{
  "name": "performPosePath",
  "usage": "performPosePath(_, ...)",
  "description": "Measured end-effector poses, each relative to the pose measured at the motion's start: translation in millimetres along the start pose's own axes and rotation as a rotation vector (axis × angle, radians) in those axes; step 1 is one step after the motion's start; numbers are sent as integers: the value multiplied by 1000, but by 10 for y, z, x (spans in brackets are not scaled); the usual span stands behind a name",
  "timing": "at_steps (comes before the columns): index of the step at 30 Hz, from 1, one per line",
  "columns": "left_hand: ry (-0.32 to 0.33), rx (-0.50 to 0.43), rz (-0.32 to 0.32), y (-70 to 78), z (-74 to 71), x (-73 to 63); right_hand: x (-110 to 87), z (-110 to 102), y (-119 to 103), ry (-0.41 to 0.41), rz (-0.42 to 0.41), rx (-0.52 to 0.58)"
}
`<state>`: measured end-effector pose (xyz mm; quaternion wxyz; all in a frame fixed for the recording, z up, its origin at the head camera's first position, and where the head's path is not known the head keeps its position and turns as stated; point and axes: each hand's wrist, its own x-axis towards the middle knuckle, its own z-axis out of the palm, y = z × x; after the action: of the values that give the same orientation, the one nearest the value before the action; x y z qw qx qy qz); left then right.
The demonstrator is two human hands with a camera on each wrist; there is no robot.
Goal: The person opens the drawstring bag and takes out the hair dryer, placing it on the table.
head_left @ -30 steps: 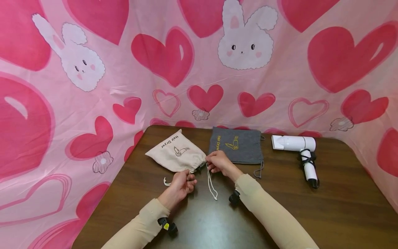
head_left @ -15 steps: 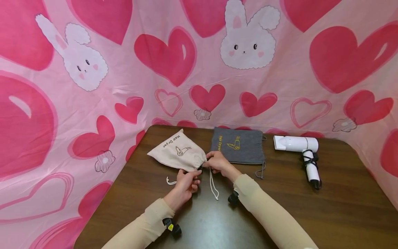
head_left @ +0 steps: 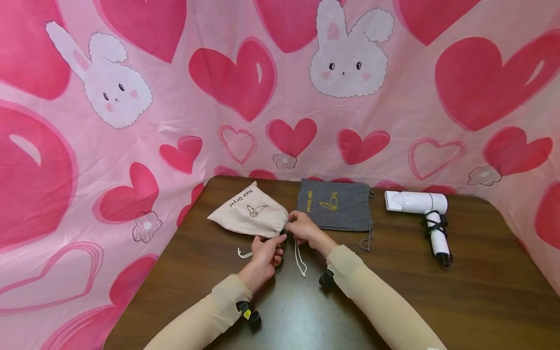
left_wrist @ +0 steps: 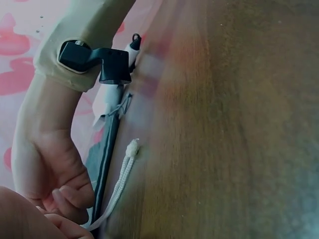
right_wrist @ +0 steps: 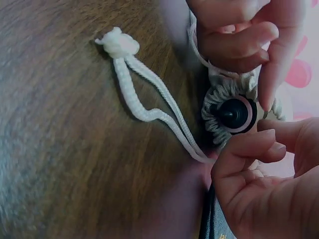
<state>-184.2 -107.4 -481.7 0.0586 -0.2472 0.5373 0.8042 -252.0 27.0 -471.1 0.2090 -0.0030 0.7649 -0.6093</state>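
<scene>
A cream drawstring pouch (head_left: 245, 221) printed "Hair Dryer" lies at the back left of the table, its mouth towards me. My left hand (head_left: 264, 255) pinches the near side of the gathered mouth. Across from it, my right hand (head_left: 305, 227) grips the other side between thumb and fingers. In the right wrist view the ruffled mouth circles a round black end with a pink ring (right_wrist: 234, 114); what it belongs to is hidden inside. A knotted white drawstring (right_wrist: 144, 114) hangs from the mouth onto the table, and another short cord end (head_left: 244, 254) shows left of my left hand.
A grey pouch (head_left: 343, 214) with yellow print lies flat just behind my right hand. Farther right is a white hair dryer (head_left: 413, 201), its black cord wrapped round the handle. Pink heart-patterned cloth (head_left: 288, 107) hangs behind the brown table (head_left: 393, 282).
My left hand has moved right and slightly up, closer to my right hand. The pouch's mouth is drawn narrower between the hands, and its dark opening shows less.
</scene>
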Motion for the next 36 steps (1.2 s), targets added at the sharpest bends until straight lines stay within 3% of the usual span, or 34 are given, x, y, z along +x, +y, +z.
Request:
performPosePath(12,21,-11,-16,-20,83,60,8,43,-12,28,-10,17)
performPosePath(24,-27,-32,-36,-20,44,17,-22,3,-5,81,-9,7)
performPosePath(36,-27,-41,-48,-36,0,-29,-6,-18,-12,127,13,9)
